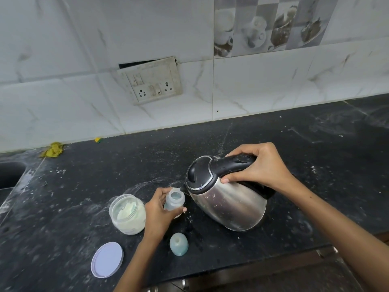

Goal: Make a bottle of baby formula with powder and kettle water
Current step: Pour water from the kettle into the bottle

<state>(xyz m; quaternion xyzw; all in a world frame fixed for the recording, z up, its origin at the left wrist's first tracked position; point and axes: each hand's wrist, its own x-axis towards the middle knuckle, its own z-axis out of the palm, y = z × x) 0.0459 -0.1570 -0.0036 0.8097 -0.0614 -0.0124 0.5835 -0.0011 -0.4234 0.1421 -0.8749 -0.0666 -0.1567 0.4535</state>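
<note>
My left hand is wrapped around a small pale blue baby bottle, open at the top, standing on the black counter. My right hand grips the black handle of a steel kettle, which is tilted left with its spout at the bottle's mouth. A thin stream of water runs into the bottle. The open powder jar, with white formula inside, stands just left of my left hand. The bottle's blue cap stands on the counter below the bottle.
The jar's white lid lies near the counter's front edge. A sink is at far left. A yellow cloth and a small sponge lie by the tiled wall. A switch and socket plate hangs on the wall.
</note>
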